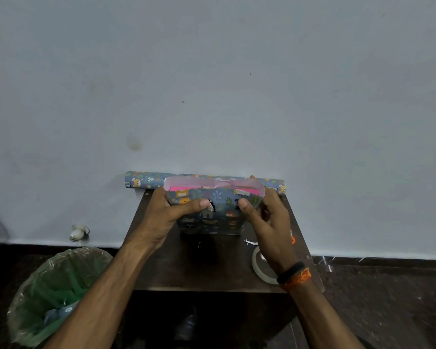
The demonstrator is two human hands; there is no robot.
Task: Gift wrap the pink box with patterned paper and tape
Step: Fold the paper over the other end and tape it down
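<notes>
The pink box (247, 191) stands on a small dark table (212, 268), most of it covered by blue animal-patterned paper (212, 220). Only a pink strip shows at the open top end, where the paper's pale inside curves up. My left hand (169, 215) grips the box's left side, thumb pressed on the front paper. My right hand (267, 217) holds the right side, thumb on the front and fingers behind. A roll of tape (258, 272) lies on the table under my right wrist.
A roll of the same patterned paper (146, 181) lies along the table's back edge against the wall. A bin with a green liner (58, 295) stands on the floor at the left. Small white scraps (249, 241) lie by the box.
</notes>
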